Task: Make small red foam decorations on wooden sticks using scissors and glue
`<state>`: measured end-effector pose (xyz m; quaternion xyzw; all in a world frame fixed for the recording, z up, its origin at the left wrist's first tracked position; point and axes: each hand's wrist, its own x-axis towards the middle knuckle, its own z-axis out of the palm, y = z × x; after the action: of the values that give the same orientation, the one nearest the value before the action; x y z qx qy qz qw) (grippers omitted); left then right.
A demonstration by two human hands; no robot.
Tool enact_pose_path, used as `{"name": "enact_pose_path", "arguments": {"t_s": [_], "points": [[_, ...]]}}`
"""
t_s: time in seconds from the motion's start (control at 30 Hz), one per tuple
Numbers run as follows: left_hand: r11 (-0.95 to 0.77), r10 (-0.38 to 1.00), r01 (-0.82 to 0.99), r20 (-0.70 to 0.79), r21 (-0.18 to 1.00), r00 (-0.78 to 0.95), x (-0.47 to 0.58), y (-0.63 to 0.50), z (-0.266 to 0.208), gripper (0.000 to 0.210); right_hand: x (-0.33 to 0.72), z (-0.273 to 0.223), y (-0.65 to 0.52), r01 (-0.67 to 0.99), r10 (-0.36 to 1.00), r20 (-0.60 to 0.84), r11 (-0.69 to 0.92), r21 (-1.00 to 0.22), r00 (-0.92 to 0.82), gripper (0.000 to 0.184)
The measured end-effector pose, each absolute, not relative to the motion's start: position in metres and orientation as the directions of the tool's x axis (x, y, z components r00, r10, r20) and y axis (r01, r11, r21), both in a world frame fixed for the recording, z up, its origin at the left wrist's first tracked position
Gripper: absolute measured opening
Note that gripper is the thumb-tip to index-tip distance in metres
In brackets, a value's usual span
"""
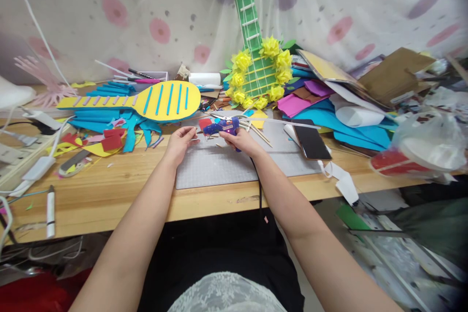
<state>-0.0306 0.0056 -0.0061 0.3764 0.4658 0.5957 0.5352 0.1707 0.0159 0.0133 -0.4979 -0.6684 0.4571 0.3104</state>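
Observation:
A blue hot glue gun [215, 128] is gripped in my right hand [242, 141], its nozzle pointing left and a small light lit on its side. From its back end a long translucent glue stick [288, 122] sticks out to the right. My left hand [182, 143] is just left of the nozzle, thumb and fingers pinched together; whatever is between them is too small to make out. Both hands are above the grey cutting mat [219, 173]. Behind my left hand lies a yellow paddle-shaped cutout [168, 102] with blue and pale strips across it.
A green paper guitar [252, 24] with yellow flowers leans at the back. Coloured sheets [321, 117] are piled to the right, beside a phone [312, 140] and a bagged red-and-white tub [409, 156]. Paper scraps [113, 141], a marker [50, 212] and a power strip [14, 151] lie left.

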Motion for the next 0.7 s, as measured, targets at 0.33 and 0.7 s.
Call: {"name": "enact_pose_path", "arguments": {"t_s": [0.33, 0.7], "points": [[0.015, 0.992, -0.271, -0.047, 0.962, -0.114, -0.0297, 0.0039, -0.0049, 0.035, 0.1726, 0.0141, 0.0160, 0.345, 0.946, -0.006, 0.113, -0.932, -0.325, 0.044], [0.009, 0.995, -0.206, -0.030, 0.979, -0.099, -0.0296, 0.0043, -0.0073, 0.036, 0.1726, 0.0150, 0.0161, 0.331, 0.958, -0.020, 0.080, -0.940, -0.288, 0.044]]}}
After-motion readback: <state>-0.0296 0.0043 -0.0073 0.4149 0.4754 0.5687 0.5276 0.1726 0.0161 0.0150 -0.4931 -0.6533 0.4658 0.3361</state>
